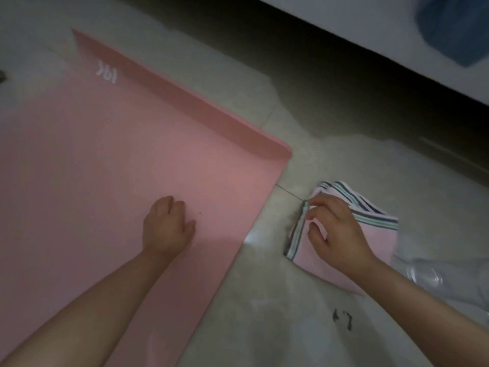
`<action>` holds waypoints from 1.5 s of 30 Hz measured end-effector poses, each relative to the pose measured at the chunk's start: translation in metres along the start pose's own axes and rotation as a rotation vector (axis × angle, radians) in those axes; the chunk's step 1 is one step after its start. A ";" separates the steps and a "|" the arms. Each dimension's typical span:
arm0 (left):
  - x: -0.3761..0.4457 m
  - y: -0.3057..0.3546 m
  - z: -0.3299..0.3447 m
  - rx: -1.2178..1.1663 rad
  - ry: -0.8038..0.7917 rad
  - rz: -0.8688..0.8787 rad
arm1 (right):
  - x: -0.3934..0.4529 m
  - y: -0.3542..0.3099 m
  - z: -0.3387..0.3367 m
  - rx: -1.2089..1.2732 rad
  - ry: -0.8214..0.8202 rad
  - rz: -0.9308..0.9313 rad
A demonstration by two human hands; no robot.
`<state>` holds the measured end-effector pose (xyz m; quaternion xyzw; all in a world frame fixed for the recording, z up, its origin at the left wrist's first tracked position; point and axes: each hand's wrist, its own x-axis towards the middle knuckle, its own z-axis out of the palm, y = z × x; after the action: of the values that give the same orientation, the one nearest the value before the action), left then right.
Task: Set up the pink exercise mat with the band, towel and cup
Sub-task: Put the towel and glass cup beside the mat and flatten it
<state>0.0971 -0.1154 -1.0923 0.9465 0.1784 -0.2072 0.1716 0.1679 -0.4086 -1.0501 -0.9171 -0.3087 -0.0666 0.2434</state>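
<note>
The pink exercise mat (111,154) lies unrolled on the pale floor, its far edge curled slightly upward. My left hand (166,226) rests on the mat near its right edge, fingers loosely curled and holding nothing. To the right of the mat, on the floor, lies a folded pink towel (317,260) with striped borders. My right hand (336,229) is on top of it, thumb and fingers pinching its striped edge. No band or cup is clearly in view.
A crinkled clear plastic bag (428,276) lies by the towel at the right. A white furniture edge (370,25) with a blue item (455,27) on it runs along the top right, dark shadow beneath. A small dark mark (344,319) is on the floor.
</note>
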 end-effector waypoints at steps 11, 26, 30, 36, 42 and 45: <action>0.000 -0.037 -0.020 0.163 -0.188 -0.010 | 0.085 -0.044 0.014 -0.182 -0.306 -0.076; 0.015 -0.022 -0.031 0.190 -0.201 -0.074 | 0.163 -0.027 0.031 -0.433 -0.446 0.381; 0.014 -0.021 -0.026 0.191 -0.186 -0.100 | 0.168 -0.011 0.042 -0.342 -0.518 0.388; 0.005 -0.017 -0.021 0.159 -0.173 -0.106 | 0.170 0.011 0.038 -0.345 -0.497 0.318; -0.004 -0.008 -0.013 0.190 -0.177 -0.102 | 0.162 0.025 0.031 -0.288 -0.508 0.305; -0.007 -0.004 -0.013 0.183 -0.178 -0.105 | 0.159 0.028 0.028 -0.257 -0.512 0.314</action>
<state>0.0945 -0.1083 -1.0788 0.9254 0.1920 -0.3145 0.0886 0.3111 -0.3295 -1.0422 -0.9636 -0.2039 0.1662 0.0473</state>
